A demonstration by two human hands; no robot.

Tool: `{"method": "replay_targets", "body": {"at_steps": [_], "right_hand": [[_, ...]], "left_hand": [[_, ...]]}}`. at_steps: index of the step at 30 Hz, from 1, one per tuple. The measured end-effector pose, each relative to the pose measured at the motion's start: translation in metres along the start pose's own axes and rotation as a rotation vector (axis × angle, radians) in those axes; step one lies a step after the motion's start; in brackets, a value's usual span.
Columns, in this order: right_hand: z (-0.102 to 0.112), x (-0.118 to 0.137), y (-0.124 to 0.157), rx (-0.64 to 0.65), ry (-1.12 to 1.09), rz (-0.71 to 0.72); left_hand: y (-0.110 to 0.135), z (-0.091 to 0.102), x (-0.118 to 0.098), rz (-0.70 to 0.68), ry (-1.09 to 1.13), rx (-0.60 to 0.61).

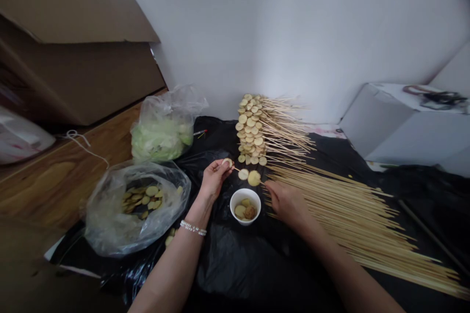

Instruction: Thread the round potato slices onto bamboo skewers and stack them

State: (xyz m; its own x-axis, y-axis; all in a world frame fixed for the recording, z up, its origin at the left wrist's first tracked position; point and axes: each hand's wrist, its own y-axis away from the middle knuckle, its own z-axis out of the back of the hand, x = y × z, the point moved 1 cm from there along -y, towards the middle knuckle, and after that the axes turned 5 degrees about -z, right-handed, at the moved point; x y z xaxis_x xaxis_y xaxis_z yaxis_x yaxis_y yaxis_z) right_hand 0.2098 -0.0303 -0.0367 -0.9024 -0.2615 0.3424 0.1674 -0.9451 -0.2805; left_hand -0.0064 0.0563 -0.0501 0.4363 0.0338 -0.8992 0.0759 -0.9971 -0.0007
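My left hand [215, 178] pinches a round potato slice [227, 162] at the tip of a wooden skewer [237, 169]. My right hand [288, 200] is closed around the skewer's other end. Two more potato slices [254, 178] are threaded on the skewer between my hands. Just below them stands a white cup [245, 207] with a few slices and a brownish round piece inside. Behind my hands, finished-looking potato skewers [251, 127] lie stacked, their sticks pointing right. Bare bamboo skewers [348, 225] spread out in a wide bundle beside and beyond my right hand.
To the left, an open plastic bag [110, 220] holds more potato slices [141, 198]. Behind it sits a bag of pale green leaves [157, 139]. Black plastic sheeting [235, 264] covers the work surface. A cardboard box [81, 68] is at far left, a white box [404, 122] at right.
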Motion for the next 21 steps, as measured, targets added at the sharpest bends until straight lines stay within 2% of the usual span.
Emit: {"method": "replay_targets", "body": {"at_steps": [9, 13, 16, 21], "right_hand": [[-0.0053, -0.0029, -0.0001, -0.002, -0.015, 0.012], [-0.0055, -0.0045, -0.0012, -0.034, -0.016, 0.027], [-0.0050, -0.0034, -0.0015, -0.033, -0.008, 0.032], [-0.0070, -0.0025, -0.0002, -0.033, -0.020, 0.037]], "left_hand": [[0.0014, -0.0013, 0.0008, 0.049, 0.003, 0.029], [-0.0002, -0.0007, 0.0004, 0.128, 0.048, 0.037], [-0.0019, 0.0001, 0.0012, 0.148, 0.065, 0.004], [-0.0025, -0.0003, 0.0024, 0.103, 0.065, -0.052]]}}
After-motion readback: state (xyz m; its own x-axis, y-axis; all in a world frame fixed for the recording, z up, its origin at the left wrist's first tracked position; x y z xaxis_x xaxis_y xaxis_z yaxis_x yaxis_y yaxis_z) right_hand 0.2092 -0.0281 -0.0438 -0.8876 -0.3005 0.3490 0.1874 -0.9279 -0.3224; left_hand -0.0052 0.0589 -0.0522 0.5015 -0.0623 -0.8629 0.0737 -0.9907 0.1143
